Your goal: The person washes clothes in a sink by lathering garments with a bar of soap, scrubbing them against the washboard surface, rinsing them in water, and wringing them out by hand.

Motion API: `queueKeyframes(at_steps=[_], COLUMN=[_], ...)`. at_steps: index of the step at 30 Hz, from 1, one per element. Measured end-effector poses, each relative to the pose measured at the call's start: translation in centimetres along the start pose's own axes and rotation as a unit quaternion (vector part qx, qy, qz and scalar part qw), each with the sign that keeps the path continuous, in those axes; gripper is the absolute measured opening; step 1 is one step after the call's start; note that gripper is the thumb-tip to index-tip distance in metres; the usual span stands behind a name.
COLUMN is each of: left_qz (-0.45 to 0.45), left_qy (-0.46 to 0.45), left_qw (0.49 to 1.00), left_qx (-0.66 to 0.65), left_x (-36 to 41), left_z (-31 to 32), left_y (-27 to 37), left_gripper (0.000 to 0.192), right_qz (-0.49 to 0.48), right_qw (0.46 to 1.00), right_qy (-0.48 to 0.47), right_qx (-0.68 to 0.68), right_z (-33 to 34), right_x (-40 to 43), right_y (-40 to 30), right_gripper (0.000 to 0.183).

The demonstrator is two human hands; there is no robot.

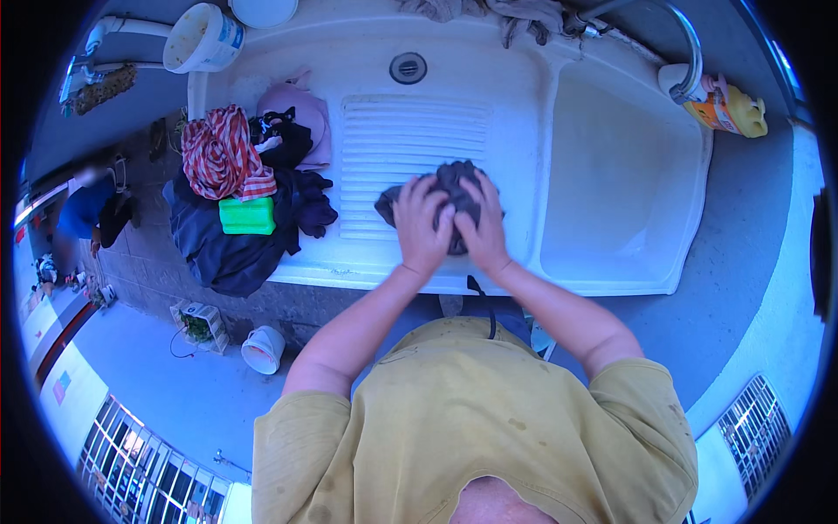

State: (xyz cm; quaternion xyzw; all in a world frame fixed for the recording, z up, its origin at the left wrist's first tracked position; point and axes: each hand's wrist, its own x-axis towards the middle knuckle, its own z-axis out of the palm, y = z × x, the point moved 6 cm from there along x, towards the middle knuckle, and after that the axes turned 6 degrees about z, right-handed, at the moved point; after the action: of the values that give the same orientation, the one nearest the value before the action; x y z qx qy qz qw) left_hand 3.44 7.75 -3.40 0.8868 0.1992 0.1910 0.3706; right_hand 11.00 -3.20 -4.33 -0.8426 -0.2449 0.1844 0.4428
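Both my hands are on a bunched dark cloth (452, 175) at the near right end of the ribbed washboard (373, 141) of a white laundry sink (517, 177). My left hand (422, 229) presses on its left part, fingers spread over the folds. On the right part lies my right hand (483, 226), its fingers curled into the fabric. The two thumbs almost meet in the middle. Left of the washboard, a bright green bar of soap (247, 216) rests on a pile of dark clothes (222, 255). A red-and-white checked cloth (222, 154) lies just behind the soap.
A water-filled basin (609, 177) adjoins on the right, with a curved faucet (694, 52) and a yellow jug (730, 111) at its far corner. A drain (408, 68) sits behind the washboard. A white bucket (203, 39) stands at the far left. Another person (85, 206) is farther left.
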Motion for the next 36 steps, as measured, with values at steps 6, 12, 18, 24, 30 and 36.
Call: queueKeyframes(at_steps=[6, 12, 18, 24, 30, 36], left_qz=[0.070, 0.078, 0.047, 0.028, -0.199, -0.098], left_qy=[-0.040, -0.081, -0.141, -0.103, -0.177, -0.130], left_qw=[0.997, 0.992, 0.986, 0.991, 0.961, 0.987], left_qx=[-0.004, -0.051, -0.077, -0.085, -0.071, -0.014], left_x=[0.8, 4.4, 5.9, 6.5, 11.1, 19.4], left_z=[0.7, 1.4, 1.9, 1.5, -1.3, -15.2], left_y=[-2.0, -3.8, -5.1, -4.9, -7.4, -10.5], left_gripper=[0.028, 0.022, 0.018, 0.024, 0.036, 0.045], right_qz=[-0.103, -0.139, -0.152, -0.135, 0.177, 0.219], right_qw=[0.992, 0.989, 0.976, 0.979, 0.972, 0.882], right_qy=[0.052, -0.042, -0.158, -0.154, -0.137, -0.150], right_qx=[-0.043, 0.004, 0.004, -0.012, 0.065, 0.390], right_z=[1.7, 2.4, 3.1, 2.9, 4.8, 4.6], right_x=[1.6, 6.0, 9.0, 9.7, 11.5, 11.7], right_y=[0.0, 0.6, 1.0, 0.7, 2.0, -8.6], right_gripper=[0.032, 0.026, 0.025, 0.027, 0.051, 0.059])
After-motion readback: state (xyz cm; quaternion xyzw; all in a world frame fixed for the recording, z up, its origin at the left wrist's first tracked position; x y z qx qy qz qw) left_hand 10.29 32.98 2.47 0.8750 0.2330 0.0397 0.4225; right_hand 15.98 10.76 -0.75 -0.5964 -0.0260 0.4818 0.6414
